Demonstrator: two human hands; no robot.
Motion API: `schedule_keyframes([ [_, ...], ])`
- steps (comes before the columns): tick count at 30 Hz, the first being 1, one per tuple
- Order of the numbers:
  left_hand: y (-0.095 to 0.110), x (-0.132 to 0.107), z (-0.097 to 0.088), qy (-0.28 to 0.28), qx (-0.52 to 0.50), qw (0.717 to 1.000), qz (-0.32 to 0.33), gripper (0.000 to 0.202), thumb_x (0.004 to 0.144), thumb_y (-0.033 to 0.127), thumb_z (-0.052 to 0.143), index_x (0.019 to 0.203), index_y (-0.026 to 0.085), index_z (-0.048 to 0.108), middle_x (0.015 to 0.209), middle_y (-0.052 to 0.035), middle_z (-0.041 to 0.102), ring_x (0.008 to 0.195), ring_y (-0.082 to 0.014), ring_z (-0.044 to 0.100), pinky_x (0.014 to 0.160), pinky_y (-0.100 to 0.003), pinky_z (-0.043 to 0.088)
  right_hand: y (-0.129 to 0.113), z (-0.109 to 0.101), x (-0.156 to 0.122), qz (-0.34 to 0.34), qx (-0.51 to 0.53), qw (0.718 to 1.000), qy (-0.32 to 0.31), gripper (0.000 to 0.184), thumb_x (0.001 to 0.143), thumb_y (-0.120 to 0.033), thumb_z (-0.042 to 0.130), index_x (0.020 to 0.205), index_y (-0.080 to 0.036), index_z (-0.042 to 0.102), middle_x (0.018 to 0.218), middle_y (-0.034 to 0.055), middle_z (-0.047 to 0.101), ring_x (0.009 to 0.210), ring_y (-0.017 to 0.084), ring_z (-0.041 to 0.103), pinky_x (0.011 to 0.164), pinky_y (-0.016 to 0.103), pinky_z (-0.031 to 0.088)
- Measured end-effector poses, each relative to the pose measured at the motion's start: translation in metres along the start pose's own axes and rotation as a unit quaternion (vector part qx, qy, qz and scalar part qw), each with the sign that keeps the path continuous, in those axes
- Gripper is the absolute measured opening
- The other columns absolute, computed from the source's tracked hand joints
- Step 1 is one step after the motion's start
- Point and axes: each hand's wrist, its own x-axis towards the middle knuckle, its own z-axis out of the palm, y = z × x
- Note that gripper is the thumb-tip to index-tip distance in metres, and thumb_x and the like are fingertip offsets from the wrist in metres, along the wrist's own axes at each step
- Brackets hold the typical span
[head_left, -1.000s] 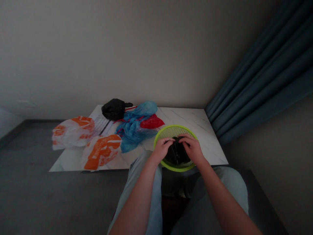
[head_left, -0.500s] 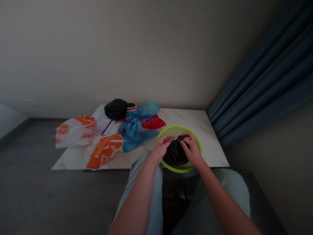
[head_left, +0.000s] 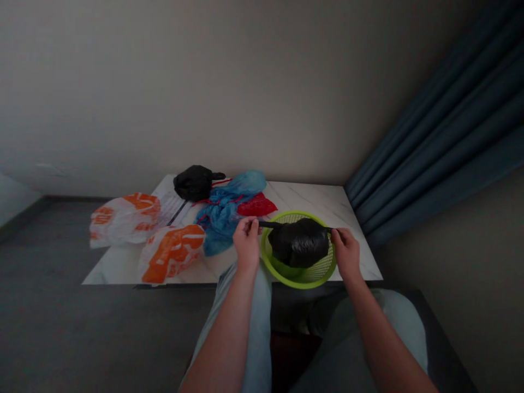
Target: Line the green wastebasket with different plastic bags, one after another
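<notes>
Black plastic bag (head_left: pixel 299 243) stretched by both ends, right of centre

Far left: white-and-orange bag (head_left: pixel 125 221), second orange-printed bag (head_left: pixel 172 256) lower right of it. Dark bundle (head_left: pixel 192 184) above, near the wall. Blue bag (head_left: pixel 219 213) next, mid-frame. Left hand (head_left: pixel 247 243) pinched narrow on the black bag's left end, which runs thin like a strap. Bulging middle is over the green basket (head_left: pixel 303 285); can't tell if they touch. Right hand (head_left: pixel 347 251): narrow pinch on the other end.

Step, my read: drawing the ends taut. Next move calls for even tension, both pinches secure; thin film might tear if yanked.
</notes>
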Motion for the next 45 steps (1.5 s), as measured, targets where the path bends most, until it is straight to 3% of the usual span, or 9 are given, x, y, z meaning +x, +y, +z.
schedule_keyframes([
  [6, 0.015, -0.020, 0.015, -0.080, 0.007, 0.996, 0.039, 0.028, 0.084, 0.038, 0.068, 0.105, 0.019, 0.064, 0.100, -0.0063, 0.070, 0.090, -0.0175, 0.067, 0.080, -0.030, 0.054, -0.011, 0.003, -0.005, 0.043, 0.072, 0.995, 0.051, 0.025, 0.084, -0.044, 0.065, 0.085, -0.020, 0.057, 0.076, 0.0006, 0.057, 0.071, 0.017, 0.055, 0.067, 0.031, 0.047],
  [14, 0.021, -0.053, 0.035, -0.276, 0.088, 0.954, 0.080, 0.019, 0.092, 0.033, 0.059, 0.104, 0.022, 0.067, 0.096, -0.0053, 0.072, 0.093, -0.0189, 0.068, 0.090, -0.036, 0.052, -0.022, 0.029, -0.020, 0.019, 0.175, 0.984, -0.024, 0.021, 0.086, -0.042, 0.063, 0.088, -0.022, 0.058, 0.088, 0.0029, 0.059, 0.083, 0.018, 0.056, 0.080, 0.034, 0.049],
  [17, 0.022, -0.057, 0.035, -0.271, 0.147, 0.942, 0.134, 0.018, 0.092, 0.031, 0.058, 0.107, 0.024, 0.065, 0.104, -0.0057, 0.070, 0.102, -0.0204, 0.065, 0.097, -0.040, 0.050, -0.018, 0.040, -0.020, 0.133, 0.321, 0.938, -0.007, 0.024, 0.081, -0.043, 0.067, 0.086, -0.023, 0.055, 0.086, 0.0012, 0.061, 0.080, 0.017, 0.059, 0.080, 0.034, 0.051],
  [20, 0.024, -0.057, 0.033, -0.235, 0.237, 0.918, 0.213, 0.048, 0.080, 0.036, 0.075, 0.124, 0.026, 0.059, 0.134, -0.0111, 0.055, 0.130, -0.0282, 0.051, 0.111, -0.048, 0.038, -0.014, 0.039, -0.014, 0.228, 0.426, 0.875, -0.027, 0.026, 0.078, -0.044, 0.067, 0.083, -0.024, 0.053, 0.079, 0.0006, 0.060, 0.070, 0.016, 0.058, 0.073, 0.033, 0.052],
  [26, 0.015, -0.060, 0.033, -0.272, 0.308, 0.890, 0.196, 0.111, 0.061, 0.041, 0.090, 0.153, 0.033, 0.028, 0.163, -0.0161, 0.010, 0.150, -0.0388, 0.021, 0.117, -0.056, 0.028, -0.015, 0.022, -0.011, 0.247, 0.479, 0.824, -0.172, 0.035, 0.078, -0.041, 0.060, 0.060, -0.026, 0.034, 0.055, -0.0044, 0.035, 0.049, 0.014, 0.033, 0.062, 0.037, 0.052],
  [34, -0.001, -0.057, 0.032, -0.376, 0.258, 0.877, 0.154, 0.104, 0.062, 0.031, 0.088, 0.150, 0.029, 0.033, 0.151, -0.0156, 0.035, 0.138, -0.0315, 0.045, 0.113, -0.047, 0.039, -0.008, 0.012, -0.010, 0.306, 0.526, 0.745, -0.274, 0.048, 0.080, -0.036, 0.052, 0.051, -0.025, 0.015, 0.041, -0.0087, 0.015, 0.042, 0.008, 0.006, 0.048, 0.030, 0.036],
  [38, 0.001, -0.053, 0.033, -0.322, 0.267, 0.895, 0.157, 0.064, 0.075, 0.017, 0.073, 0.135, 0.025, 0.050, 0.134, -0.0115, 0.054, 0.126, -0.0271, 0.055, 0.109, -0.046, 0.042, -0.015, 0.000, 0.000, 0.295, 0.522, 0.744, -0.296, 0.042, 0.083, -0.040, 0.053, 0.054, -0.025, 0.026, 0.047, -0.0089, 0.018, 0.044, 0.009, 0.010, 0.047, 0.028, 0.032],
  [42, 0.021, -0.039, 0.033, -0.214, 0.266, 0.921, 0.187, 0.047, 0.079, 0.014, 0.067, 0.124, 0.022, 0.055, 0.123, -0.0115, 0.061, 0.119, -0.0283, 0.058, 0.106, -0.047, 0.045, -0.017, -0.011, 0.010, 0.225, 0.540, 0.786, -0.200, 0.031, 0.088, -0.042, 0.051, 0.066, -0.025, 0.038, 0.057, -0.0079, 0.023, 0.048, 0.012, 0.014, 0.049, 0.029, 0.034],
  [45, 0.044, -0.018, 0.024, -0.143, 0.250, 0.926, 0.242, 0.045, 0.080, 0.015, 0.066, 0.123, 0.023, 0.055, 0.120, -0.0106, 0.061, 0.117, -0.0283, 0.059, 0.105, -0.046, 0.045, -0.009, -0.013, 0.016, 0.195, 0.577, 0.784, -0.124, 0.026, 0.086, -0.033, 0.054, 0.067, -0.025, 0.037, 0.059, -0.0068, 0.025, 0.049, 0.013, 0.020, 0.052, 0.030, 0.037],
])
